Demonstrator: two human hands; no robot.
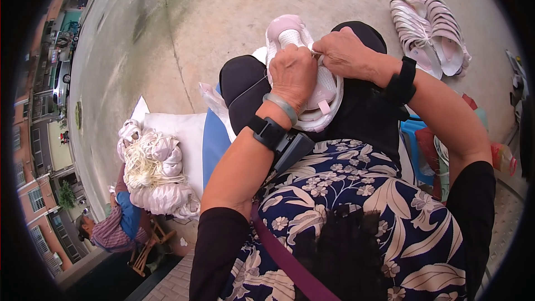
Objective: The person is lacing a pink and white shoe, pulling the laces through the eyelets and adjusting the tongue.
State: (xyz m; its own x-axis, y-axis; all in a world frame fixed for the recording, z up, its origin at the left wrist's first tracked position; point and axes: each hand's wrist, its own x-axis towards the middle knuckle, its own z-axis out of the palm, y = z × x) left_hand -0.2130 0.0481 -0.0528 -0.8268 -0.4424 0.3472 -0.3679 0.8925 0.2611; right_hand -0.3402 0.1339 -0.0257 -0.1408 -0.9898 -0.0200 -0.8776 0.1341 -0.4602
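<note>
A pale pink and white sneaker lies on my lap between my black-clad knees, toe pointing away from me. My left hand is closed over the middle of the shoe, around its lacing area, and hides part of the opening. On the shoe's right side, my right hand pinches at the edge, fingertips close to the left hand. Whatever lies between the fingers of each hand is too small or hidden to make out. A thin dark thread runs across my left knee toward the shoe.
To the left, a pile of pale shoe pieces and cream laces rests on a white sheet. Nested pink-white shoes lie on the concrete at far right. A blue container stands beside my right hip. Another person sits at lower left.
</note>
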